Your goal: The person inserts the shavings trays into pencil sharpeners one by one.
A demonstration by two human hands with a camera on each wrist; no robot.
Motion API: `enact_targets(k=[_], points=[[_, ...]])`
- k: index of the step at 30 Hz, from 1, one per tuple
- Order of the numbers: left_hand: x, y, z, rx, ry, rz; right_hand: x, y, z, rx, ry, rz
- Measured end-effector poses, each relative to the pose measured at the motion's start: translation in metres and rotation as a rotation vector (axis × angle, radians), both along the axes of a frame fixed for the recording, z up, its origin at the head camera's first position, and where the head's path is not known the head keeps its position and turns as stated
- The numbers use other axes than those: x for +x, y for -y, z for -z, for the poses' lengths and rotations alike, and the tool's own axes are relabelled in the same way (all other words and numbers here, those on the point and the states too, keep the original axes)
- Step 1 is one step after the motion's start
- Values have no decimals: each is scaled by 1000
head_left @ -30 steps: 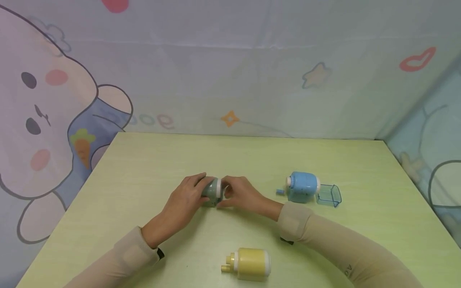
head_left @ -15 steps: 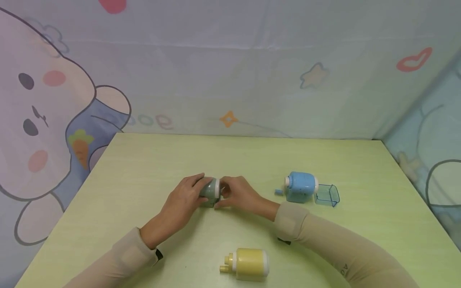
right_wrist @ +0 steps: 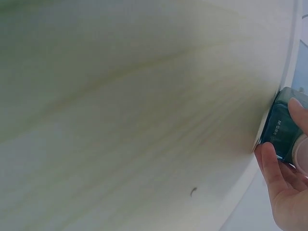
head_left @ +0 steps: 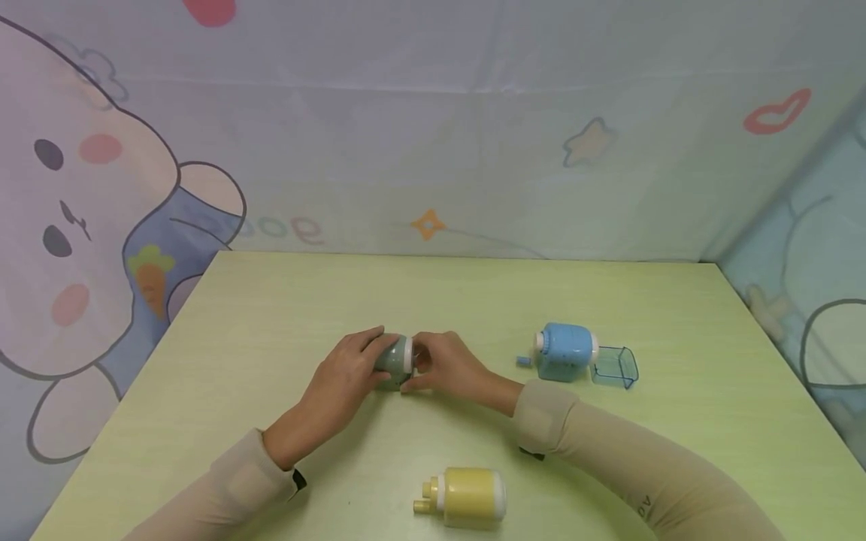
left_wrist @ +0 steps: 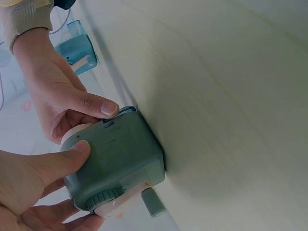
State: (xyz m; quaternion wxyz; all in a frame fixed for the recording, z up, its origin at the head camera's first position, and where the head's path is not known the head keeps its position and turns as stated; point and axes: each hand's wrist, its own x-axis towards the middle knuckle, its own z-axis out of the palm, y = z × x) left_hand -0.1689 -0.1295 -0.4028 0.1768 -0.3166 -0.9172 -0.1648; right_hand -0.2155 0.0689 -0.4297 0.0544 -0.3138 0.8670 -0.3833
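Note:
A dark green hand-crank pencil sharpener (head_left: 398, 362) stands on the table between both hands. My left hand (head_left: 345, 370) grips its body from the left, thumb on the near side. In the left wrist view its crank (left_wrist: 125, 198), with a green knob, sits at the end by my left fingers. My right hand (head_left: 449, 366) is at the other end, by the white ring. Its thumb and fingers pinch the edge of the see-through drawer (left_wrist: 126, 110), which sticks out slightly. Right fingertips are partly hidden behind the sharpener.
A blue pencil sharpener (head_left: 567, 349) stands at the right, its clear drawer (head_left: 616, 367) beside its white end. A yellow pencil sharpener (head_left: 473, 496) stands near the front edge of the table (head_left: 304, 293). A printed cloth (head_left: 473, 135) hangs behind.
Hands and green sharpener stay almost in place. The whole head view has shifted very slightly; the other two sharpeners have not moved on the table.

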Motion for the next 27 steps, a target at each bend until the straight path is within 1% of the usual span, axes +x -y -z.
enact_targets(k=[10,13,19,27], points=[[0,0,0,-2,5,-6,0,3,-1,21,-32,9],[-1,0,0,-4,3,-5,0,3,0,17,-27,3],[0,0,0,-21,-7,-11,0,2,0,1,1,-18],[-1,-1,1,-61,-46,-8,1,2,-1,-33,81,-28]])
